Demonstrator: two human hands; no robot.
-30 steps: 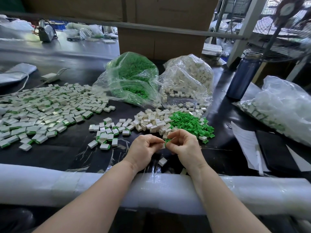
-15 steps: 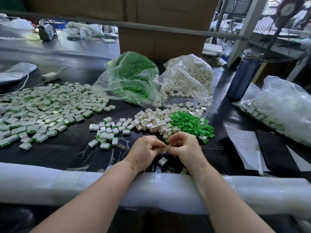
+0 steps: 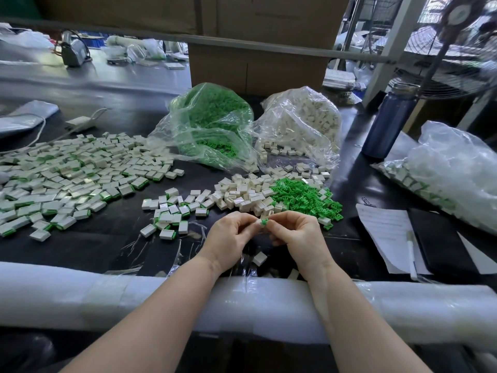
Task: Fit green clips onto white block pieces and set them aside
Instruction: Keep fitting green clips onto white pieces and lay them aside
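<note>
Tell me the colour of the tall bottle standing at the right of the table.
Dark blue bottle with a silvery cap, seen in the head view.

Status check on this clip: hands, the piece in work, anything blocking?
Left hand and right hand both pinching one green clip between fingertips. White block hidden. Nothing in the way.

A black worktable (image 3: 347,146) with a foam-padded edge (image 3: 80,294), cardboard boxes (image 3: 258,63) behind, a fan (image 3: 457,49) right.
</note>
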